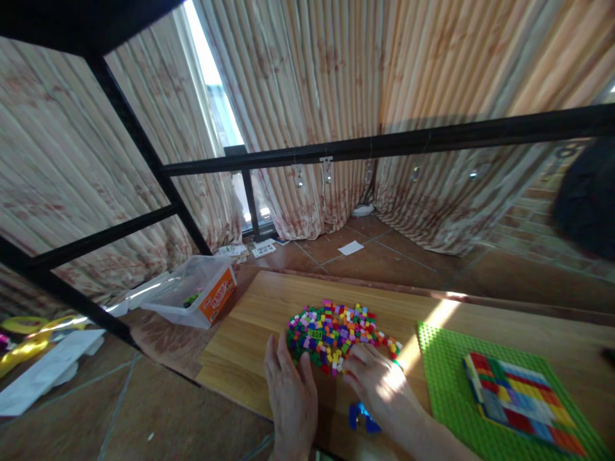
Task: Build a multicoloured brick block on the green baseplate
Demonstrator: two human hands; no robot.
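A heap of small multicoloured toy building bricks (331,330) lies on the wooden tabletop (245,326). At the heap's near left edge is my left hand (291,390), open, with its fingers stretched out and nothing in them. My right hand (377,378) reaches over the near right side of the heap. Its fingers are curled down among the bricks, and their tips are partly hidden, so what they hold cannot be made out. Several blue bricks (364,417) lie apart from the heap, below my right hand.
To the right, a green studded baseplate (442,384) bears a multicoloured block of bricks (523,400). A clear plastic box (180,310) with an orange label stands left of the tabletop. A black metal frame (283,157) crosses in front of the curtains (307,77).
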